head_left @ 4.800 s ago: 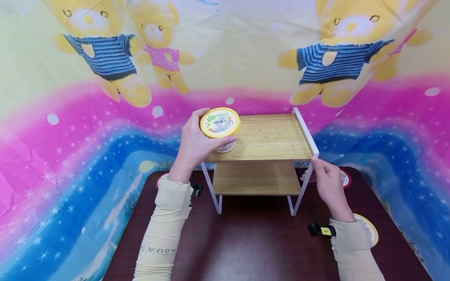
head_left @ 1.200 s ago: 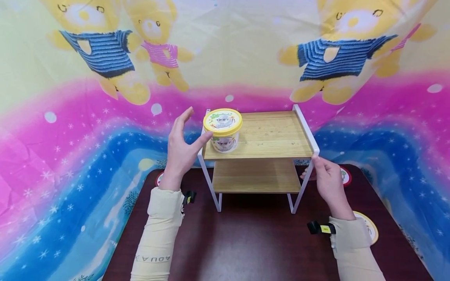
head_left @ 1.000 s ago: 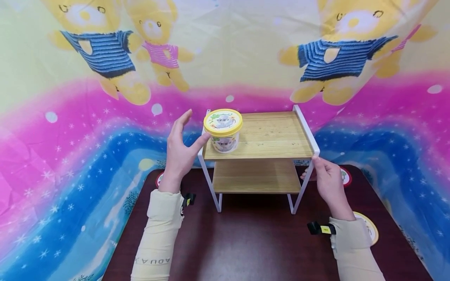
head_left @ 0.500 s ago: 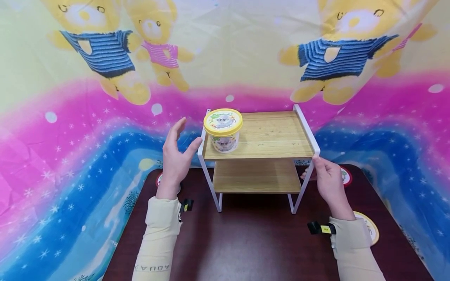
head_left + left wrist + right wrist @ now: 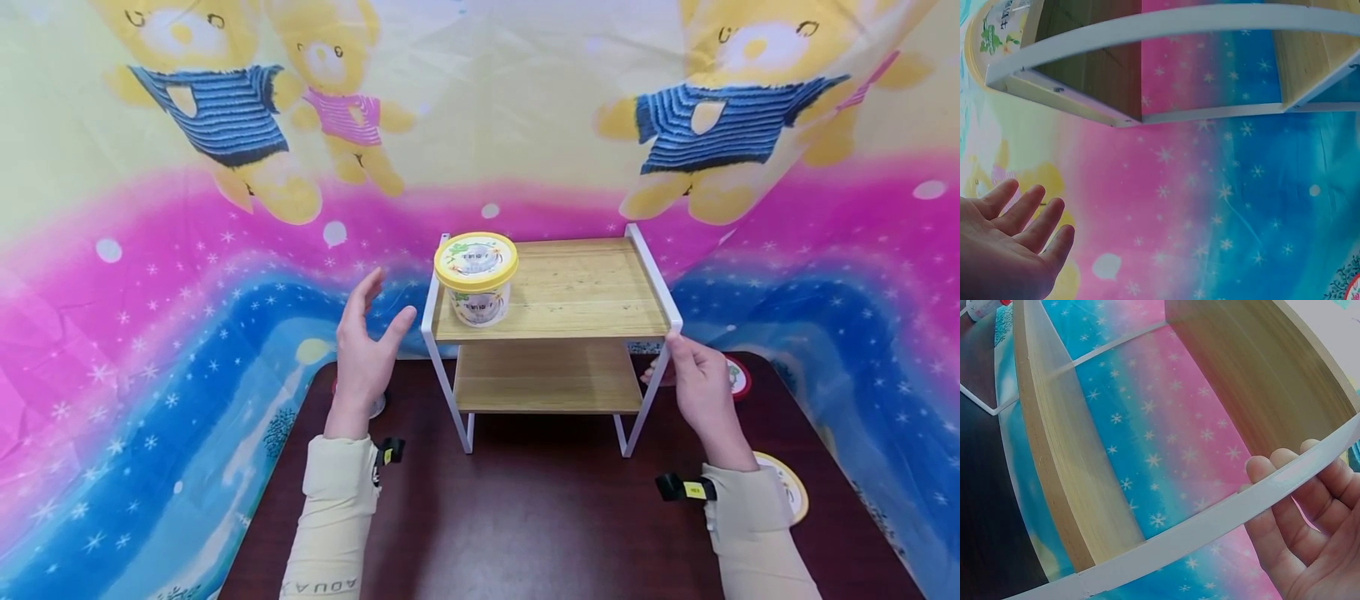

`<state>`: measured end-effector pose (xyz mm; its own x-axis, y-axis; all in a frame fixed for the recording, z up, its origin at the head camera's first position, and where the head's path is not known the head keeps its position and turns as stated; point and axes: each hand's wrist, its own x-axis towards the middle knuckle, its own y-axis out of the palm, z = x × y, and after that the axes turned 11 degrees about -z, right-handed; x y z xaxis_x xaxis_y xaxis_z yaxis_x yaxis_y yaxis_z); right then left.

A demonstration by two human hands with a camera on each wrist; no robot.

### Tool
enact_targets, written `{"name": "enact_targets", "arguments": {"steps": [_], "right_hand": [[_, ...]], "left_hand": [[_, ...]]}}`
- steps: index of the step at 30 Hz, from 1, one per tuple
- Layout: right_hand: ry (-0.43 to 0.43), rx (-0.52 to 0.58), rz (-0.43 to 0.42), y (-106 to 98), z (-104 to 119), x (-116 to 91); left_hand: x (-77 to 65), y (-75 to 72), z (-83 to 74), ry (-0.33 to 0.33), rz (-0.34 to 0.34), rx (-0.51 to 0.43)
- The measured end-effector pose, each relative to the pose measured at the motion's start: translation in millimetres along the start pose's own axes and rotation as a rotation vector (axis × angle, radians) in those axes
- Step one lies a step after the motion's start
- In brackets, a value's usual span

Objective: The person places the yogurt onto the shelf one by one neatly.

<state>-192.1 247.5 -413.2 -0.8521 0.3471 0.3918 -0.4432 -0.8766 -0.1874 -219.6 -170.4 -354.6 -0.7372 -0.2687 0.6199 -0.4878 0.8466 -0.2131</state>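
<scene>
A two-tier rack [image 5: 577, 287] with wooden boards and a white metal frame stands on the table. On its top board, at the left end, a lidded tub [image 5: 480, 287] with a yellow rim sits upright. My left hand [image 5: 366, 354] is left of the rack, apart from it, thumb and fingers spread and holding nothing. The left wrist view shows that hand [image 5: 1016, 244] palm up below the rack's side. My right hand [image 5: 703, 387] grips the rack's right front upright just below the top corner. In the right wrist view its fingers [image 5: 1291, 481] curl round the white bar.
Right of the rack lies a red-rimmed tub [image 5: 738, 377], partly behind my right hand. A yellow-rimmed round lid [image 5: 787, 487] shows beside my right sleeve. Another container [image 5: 377, 407] is mostly hidden behind my left wrist. A printed cloth [image 5: 487, 150] hangs behind the dark table [image 5: 517, 517].
My left hand has let go of the yellow-rimmed tub, leaving it on the top board, and has drawn back left and down. My right hand stays on the rack's upright.
</scene>
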Motion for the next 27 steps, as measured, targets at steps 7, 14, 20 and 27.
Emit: {"name": "enact_targets", "arguments": {"steps": [7,14,20,27], "right_hand": [[0.000,-0.005,0.005,0.0,-0.8,0.3],[-0.002,-0.016,-0.008,1.2,-1.0,-0.4],[-0.012,0.014,-0.006,1.3,-1.4,0.1],[-0.024,0.015,0.008,0.0,-2.5,1.2]], "left_hand": [[-0.1,-6.5,8.0,0.007,-0.009,-0.018],[-2.6,-11.1,13.7,0.003,-0.026,-0.019],[-4.5,-15.4,18.9,-0.021,-0.036,-0.005],[-9.3,-20.8,23.8,-0.069,-0.035,0.004]]}}
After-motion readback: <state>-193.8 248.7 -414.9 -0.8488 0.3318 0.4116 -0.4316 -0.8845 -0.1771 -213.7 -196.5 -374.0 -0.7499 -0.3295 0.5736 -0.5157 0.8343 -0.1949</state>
